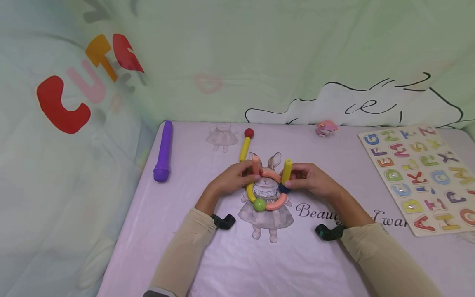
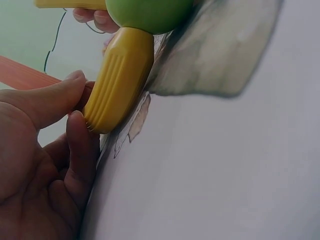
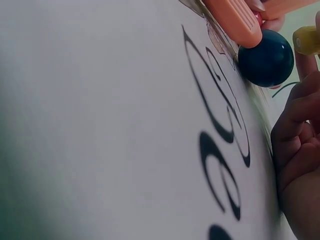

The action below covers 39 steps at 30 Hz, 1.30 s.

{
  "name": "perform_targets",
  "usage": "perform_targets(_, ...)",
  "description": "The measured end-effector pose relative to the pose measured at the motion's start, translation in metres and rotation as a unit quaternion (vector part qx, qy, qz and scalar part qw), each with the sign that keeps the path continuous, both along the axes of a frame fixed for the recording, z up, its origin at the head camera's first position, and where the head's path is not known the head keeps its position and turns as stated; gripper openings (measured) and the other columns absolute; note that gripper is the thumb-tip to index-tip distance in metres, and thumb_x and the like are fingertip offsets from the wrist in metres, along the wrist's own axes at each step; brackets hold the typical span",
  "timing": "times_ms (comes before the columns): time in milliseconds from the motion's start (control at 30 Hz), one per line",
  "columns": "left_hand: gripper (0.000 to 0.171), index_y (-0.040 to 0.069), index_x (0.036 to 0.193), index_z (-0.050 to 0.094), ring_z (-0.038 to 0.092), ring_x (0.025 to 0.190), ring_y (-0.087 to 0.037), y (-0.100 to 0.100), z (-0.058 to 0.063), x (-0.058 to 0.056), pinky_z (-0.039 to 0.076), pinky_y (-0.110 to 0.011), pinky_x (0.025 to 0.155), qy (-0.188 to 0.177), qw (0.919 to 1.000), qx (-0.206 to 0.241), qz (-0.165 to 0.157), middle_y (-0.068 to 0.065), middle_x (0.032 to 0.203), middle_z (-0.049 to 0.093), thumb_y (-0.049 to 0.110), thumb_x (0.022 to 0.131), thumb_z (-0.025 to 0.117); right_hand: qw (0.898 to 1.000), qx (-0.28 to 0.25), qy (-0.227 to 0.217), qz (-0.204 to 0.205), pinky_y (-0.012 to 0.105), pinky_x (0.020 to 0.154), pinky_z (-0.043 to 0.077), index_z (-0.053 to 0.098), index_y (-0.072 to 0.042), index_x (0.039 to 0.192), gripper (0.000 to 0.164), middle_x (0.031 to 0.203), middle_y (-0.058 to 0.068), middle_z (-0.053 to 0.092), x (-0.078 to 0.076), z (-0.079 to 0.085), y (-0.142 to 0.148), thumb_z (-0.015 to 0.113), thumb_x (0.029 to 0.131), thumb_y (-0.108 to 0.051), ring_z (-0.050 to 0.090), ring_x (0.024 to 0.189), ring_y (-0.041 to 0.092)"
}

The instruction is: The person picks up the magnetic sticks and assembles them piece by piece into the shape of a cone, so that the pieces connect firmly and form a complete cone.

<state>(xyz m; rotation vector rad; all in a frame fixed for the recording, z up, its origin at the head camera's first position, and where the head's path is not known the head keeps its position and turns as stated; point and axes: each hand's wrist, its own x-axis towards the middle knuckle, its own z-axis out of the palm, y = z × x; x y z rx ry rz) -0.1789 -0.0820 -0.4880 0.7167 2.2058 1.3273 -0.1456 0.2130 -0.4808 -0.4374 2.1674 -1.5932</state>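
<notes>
A ring of curved magnetic sticks and balls lies on the bed-like surface. It includes a yellow curved stick (image 2: 120, 80), a green ball (image 1: 259, 205), orange curved sticks (image 1: 276, 204) and a dark blue ball (image 3: 266, 58). My left hand (image 1: 239, 177) pinches a red ball (image 1: 261, 175) at the ring's upper left, mostly hidden by the fingers. From that spot a straight orange stick (image 1: 255, 164) stands up. My right hand (image 1: 315, 179) holds a straight yellow stick (image 1: 287, 171) upright against the dark blue ball.
Beyond the left hand lies another yellow stick (image 1: 245, 149) with a red ball (image 1: 249, 133) at its end. A purple toy microphone (image 1: 163, 152) is at the left, a small pink toy (image 1: 326, 128) at the back edge, and a wooden letter board (image 1: 406, 196) at the right.
</notes>
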Motion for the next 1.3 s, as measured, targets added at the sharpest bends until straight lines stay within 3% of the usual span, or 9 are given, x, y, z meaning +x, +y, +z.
perform_targets(833,0.018,0.017,0.117,0.065,0.058,0.094,-0.014,-0.0002,-0.0023,-0.0011,0.047,-0.025,0.084,0.000,0.9999,0.012,-0.003,0.000,0.109,0.067,0.025,0.100,0.067,0.999,-0.017,0.011,0.030,0.024,0.077,0.051,0.072,-0.003,0.116,0.028,0.096,0.006,0.070,-0.0013,-0.0036,0.0062,0.077,0.090,-0.012,0.060,0.084,0.018)
perform_targets(1300,0.020,0.017,0.118,0.065,0.058,0.094,-0.015,-0.0001,-0.0021,-0.0009,0.047,-0.026,0.084,0.004,1.0000,0.005,-0.002,0.000,0.109,0.067,0.026,0.100,0.067,0.999,-0.021,0.011,0.035,0.025,0.064,0.047,0.071,-0.004,0.110,0.023,0.082,0.000,0.061,0.0005,-0.0029,0.0048,0.078,0.088,-0.007,0.055,0.074,0.016)
